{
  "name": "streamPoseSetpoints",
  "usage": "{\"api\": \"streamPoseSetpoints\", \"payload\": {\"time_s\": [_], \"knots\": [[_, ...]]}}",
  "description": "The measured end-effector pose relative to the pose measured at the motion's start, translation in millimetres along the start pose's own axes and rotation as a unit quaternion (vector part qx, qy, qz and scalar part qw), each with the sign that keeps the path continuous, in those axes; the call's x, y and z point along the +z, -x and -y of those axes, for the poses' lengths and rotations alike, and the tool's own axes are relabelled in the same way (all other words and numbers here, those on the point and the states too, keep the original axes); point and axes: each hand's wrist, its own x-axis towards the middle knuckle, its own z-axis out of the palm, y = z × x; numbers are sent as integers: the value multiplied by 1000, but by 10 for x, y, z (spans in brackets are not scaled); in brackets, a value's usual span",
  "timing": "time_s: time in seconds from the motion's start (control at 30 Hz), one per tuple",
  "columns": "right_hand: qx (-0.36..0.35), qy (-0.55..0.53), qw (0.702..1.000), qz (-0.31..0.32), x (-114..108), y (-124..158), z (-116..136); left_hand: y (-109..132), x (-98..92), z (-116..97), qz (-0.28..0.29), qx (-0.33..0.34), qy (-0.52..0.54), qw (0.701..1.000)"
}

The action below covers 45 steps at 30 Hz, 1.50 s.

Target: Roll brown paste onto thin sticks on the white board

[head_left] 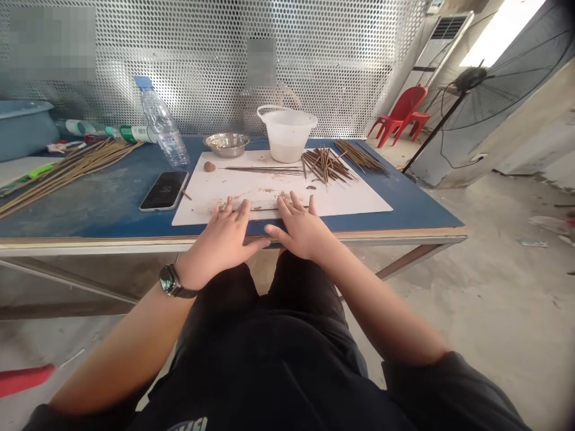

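Both hands lie palm down near the front edge of a white board (359, 200). My left hand (227, 236), with a watch on its wrist, has its fingers spread. My right hand (300, 227) is spread out the same way beside it. A thin dark stick (263, 209) runs sideways between the hands, its ends under the fingers. Brown crumbs are scattered around it. Further back on the board lie several long thin sticks (265, 170), a brown lump (209, 167) and a loose heap of brown sticks (327, 164).
A white bucket (290, 134) and metal bowl (227, 145) stand behind. Left are a phone (164, 191), a plastic bottle (164, 126), long bare sticks (76, 167) and a blue tub (24, 129). More brown sticks (362, 157) lie at the right. A perforated metal panel (202, 54) closes the back.
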Motion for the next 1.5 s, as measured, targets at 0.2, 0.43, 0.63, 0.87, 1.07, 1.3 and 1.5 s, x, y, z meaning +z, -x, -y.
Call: {"api": "streamPoseSetpoints", "payload": {"time_s": [0.2,0.43,0.63,0.87,1.07,1.3,1.5], "knots": [[-38,-13,999,-27,103,324,-32,284,66,-43,-25,9,-12,1000],[-26,1,999,-20,-14,-28,-40,-39,-94,-47,-7,-19,-39,999],[-23,8,999,-22,-11,-182,-60,-139,-82,-37,8,13,-22,1000],[-16,13,1000,-12,85,205,-15,247,50,-89,-5,26,-12,1000],[11,23,1000,-8,88,54,-18,71,21,-134,8,-2,-24,1000],[20,26,999,-17,81,-15,-61,-8,-23,-133,9,-9,-27,1000],[7,25,999,-21,89,237,-61,212,62,-136,-15,7,-42,999]]}}
